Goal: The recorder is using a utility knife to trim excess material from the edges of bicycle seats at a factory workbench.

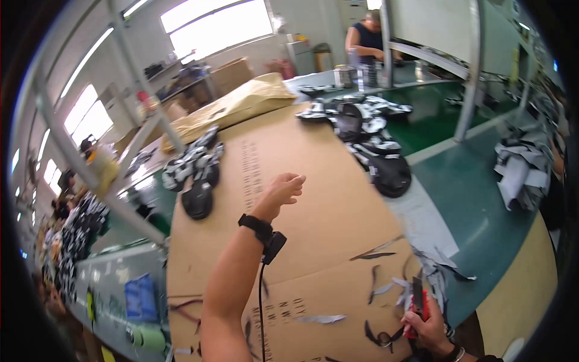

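Note:
My left hand (282, 192) hangs over the middle of a large cardboard sheet (325, 223), its fingers loosely bent and partly apart, with nothing visible in them. A black strap with a small device and a cable (265, 238) is on that wrist. At the lower right, my right hand (427, 329) is closed around the red handle of a utility knife (417, 295), its dark blade pointing up. Near the knife lie thin black and grey offcut strips (383, 289). Black padded pieces with rounded ends (391, 174) are piled at the sheet's far right; a similar pile (198, 196) sits on its left edge.
Brown wrapping paper (235, 105) covers something beyond the cardboard. Metal posts (472, 78) rise from the green bench (482, 241). Grey fabric scraps (525, 163) are heaped at the right. A blue packet (140, 298) lies at left. A person (366, 42) works at the far side.

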